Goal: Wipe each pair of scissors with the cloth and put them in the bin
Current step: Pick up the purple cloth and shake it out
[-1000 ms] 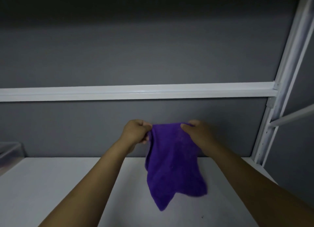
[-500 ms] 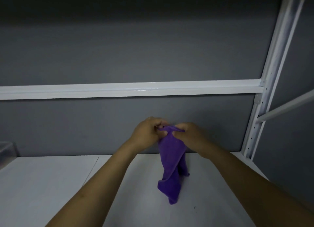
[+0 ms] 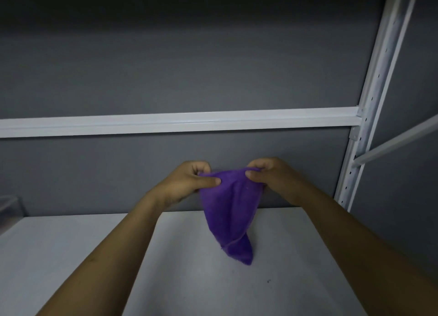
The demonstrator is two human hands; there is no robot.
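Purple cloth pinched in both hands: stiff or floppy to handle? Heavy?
Probably floppy: the purple fuzzy cloth sags to a drooping point below the left hand and right hand pinching its top edge. Likely light: fingertip pinches alone carry it.

It is looking like a workshop bay: slotted white upright (image 3: 379, 78) at right, rail (image 3: 177, 122) crossing grey panel (image 3: 166, 55), white tabletop (image 3: 213, 287) below.

A purple cloth (image 3: 231, 204) was held up above the white worktop (image 3: 71, 249). Its top edge was pinched by the left hand (image 3: 187, 182) and the right hand (image 3: 272, 177).
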